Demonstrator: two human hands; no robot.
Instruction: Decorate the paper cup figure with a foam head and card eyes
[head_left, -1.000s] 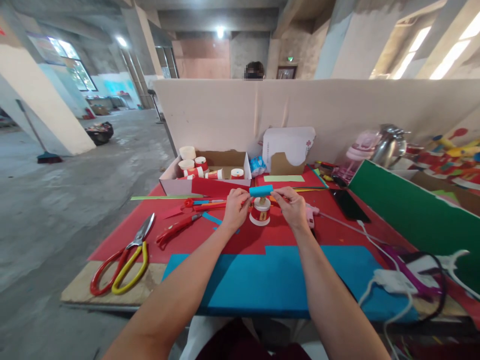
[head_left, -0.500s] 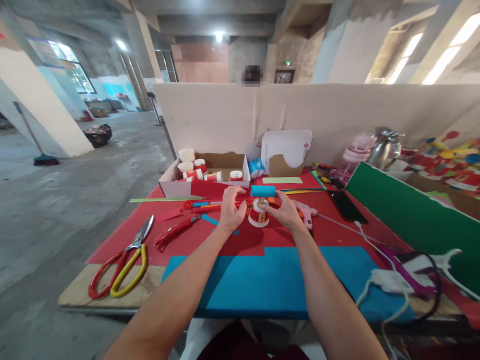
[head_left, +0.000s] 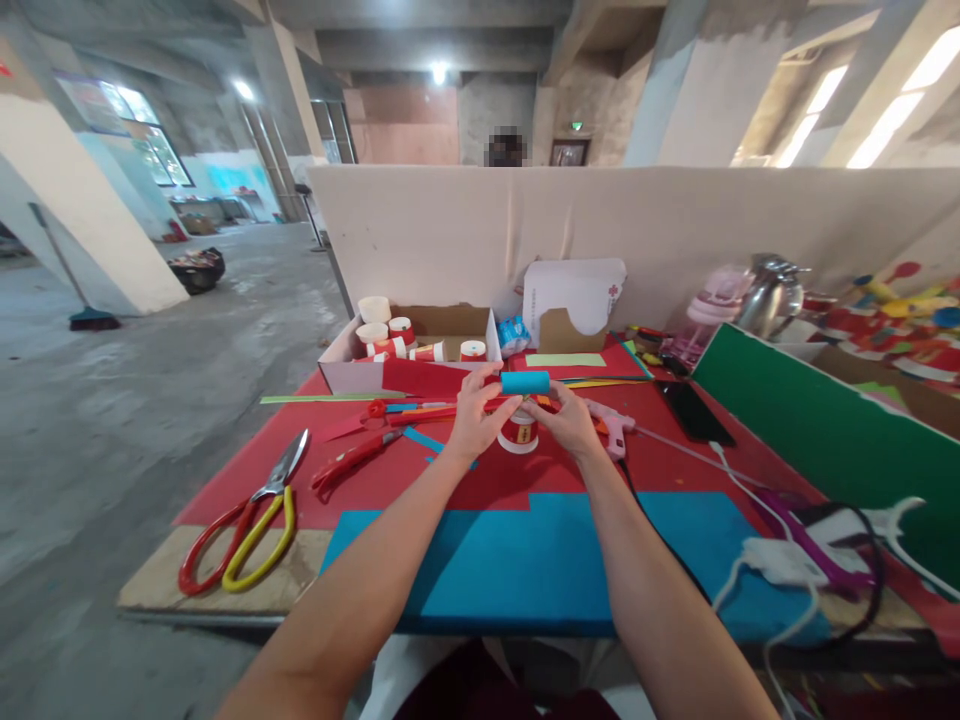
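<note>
A small red and white paper cup (head_left: 518, 433) stands upside down on the red table sheet (head_left: 420, 480). A rolled blue paper tube (head_left: 525, 382) lies across its top. My left hand (head_left: 477, 415) pinches the tube's left end with thumb and fingers. From the right, my right hand (head_left: 570, 420) has its fingers closed around the cup just under the tube. A large blue sheet (head_left: 540, 560) lies in front of both forearms.
Red and yellow scissors (head_left: 244, 520) and a red cutter (head_left: 352, 460) lie at the left. An open box (head_left: 409, 355) of paper cups stands behind. A glue gun (head_left: 615, 432), phone (head_left: 694, 410), green board (head_left: 825, 430) and cables (head_left: 810, 560) are at the right. A person sits behind the partition.
My left hand, open beside the cup half a second ago, has closed on the blue tube's left end. My right hand has shifted closer under the tube.
</note>
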